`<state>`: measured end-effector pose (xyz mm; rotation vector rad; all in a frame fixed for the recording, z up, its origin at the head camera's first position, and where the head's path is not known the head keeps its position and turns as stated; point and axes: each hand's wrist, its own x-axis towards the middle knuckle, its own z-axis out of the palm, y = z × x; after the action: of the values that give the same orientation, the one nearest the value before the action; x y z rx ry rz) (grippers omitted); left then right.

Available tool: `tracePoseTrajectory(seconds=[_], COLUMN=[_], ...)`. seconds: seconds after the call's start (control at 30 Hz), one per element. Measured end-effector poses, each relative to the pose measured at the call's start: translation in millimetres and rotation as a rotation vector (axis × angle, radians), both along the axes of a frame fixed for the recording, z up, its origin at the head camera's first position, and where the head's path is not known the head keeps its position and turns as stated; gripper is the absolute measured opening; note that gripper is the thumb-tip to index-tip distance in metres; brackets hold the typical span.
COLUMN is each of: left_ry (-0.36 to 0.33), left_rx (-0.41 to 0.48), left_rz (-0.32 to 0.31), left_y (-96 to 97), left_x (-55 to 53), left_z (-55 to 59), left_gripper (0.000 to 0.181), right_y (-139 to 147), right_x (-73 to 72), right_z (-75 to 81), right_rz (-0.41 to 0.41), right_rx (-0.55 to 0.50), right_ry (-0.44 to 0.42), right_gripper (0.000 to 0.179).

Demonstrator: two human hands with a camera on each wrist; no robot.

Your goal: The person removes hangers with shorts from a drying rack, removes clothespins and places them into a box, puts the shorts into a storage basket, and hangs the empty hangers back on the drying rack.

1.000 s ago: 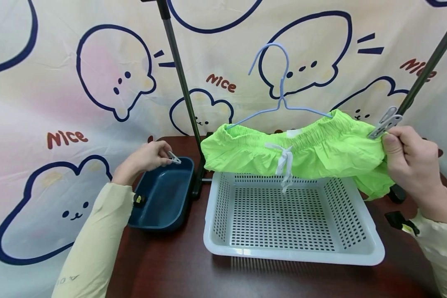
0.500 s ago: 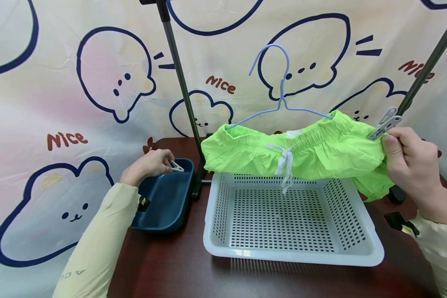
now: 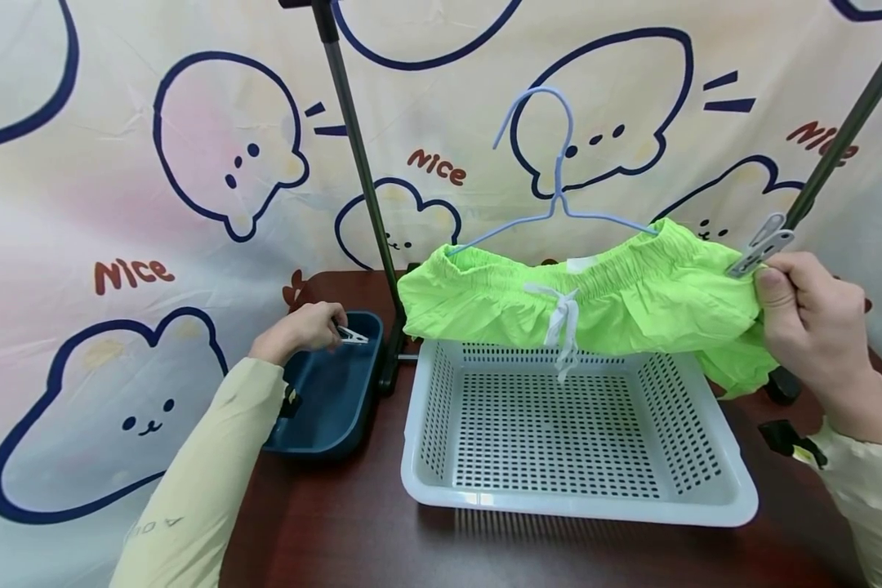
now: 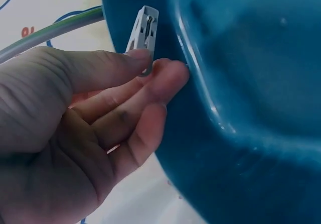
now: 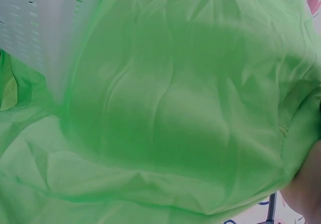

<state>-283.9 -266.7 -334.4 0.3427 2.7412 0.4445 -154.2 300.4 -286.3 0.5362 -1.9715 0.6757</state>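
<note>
My left hand (image 3: 305,328) is over the far part of a dark blue basin (image 3: 323,408) at left, pinching a small light-grey clothespin (image 3: 352,336). In the left wrist view, thumb and fingertips grip one end of the clothespin (image 4: 145,30) near the basin rim. Bright green shorts (image 3: 632,306) with a white drawstring hang on a light-blue wire hanger (image 3: 558,175), its arms inside the waistband. At right, my right hand (image 3: 816,322) grips the shorts' edge. Just above its thumb, another grey clothespin (image 3: 760,247) sits at the fabric. Shorts (image 5: 165,98) fill most of the right wrist view.
A pale perforated plastic basket (image 3: 573,508) stands on the dark brown table (image 3: 353,523) below the shorts. Dark rack poles rise on both sides, the left pole (image 3: 360,163) between basin and basket. A cartoon-printed cloth (image 3: 235,196) hangs behind.
My left hand has moved slightly right and down over the basin, still pinching the clothespin. The right hand, the shorts and the hanger have stayed nearly still.
</note>
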Motion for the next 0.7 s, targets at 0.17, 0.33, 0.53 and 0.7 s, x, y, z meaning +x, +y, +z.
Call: tracePoseTrajectory(seconds=[0.17,0.33,0.53,0.7], left_ry=[-0.009,-0.056,-0.09,-0.12], left_rx=[-0.036,-0.077,-0.124,-0.163], left_rz=[-0.012,0.012,0.035,0.047], left_y=[0.4,0.2,1.8,1.9], left_x=[-3.7,-5.1,-4.0,-3.3], left_z=[-6.4,-12.2,-17.6,-20.3], left_gripper=[0.026,0.026,0.025,0.024], right_y=[0,0,0,-1], right_x=[-0.5,0.7,0.6,1.2], right_z=[-1.0,0.0,-0.2,-0.5], right_rz=[0.001,0.006,-0.003,-0.007], right_rx=[-0.016,-0.005,-0.01,-0.015], right_ry=[0.002,0.009,0.005,0.003], right_gripper=[0.04,0.04,0.038,0.041])
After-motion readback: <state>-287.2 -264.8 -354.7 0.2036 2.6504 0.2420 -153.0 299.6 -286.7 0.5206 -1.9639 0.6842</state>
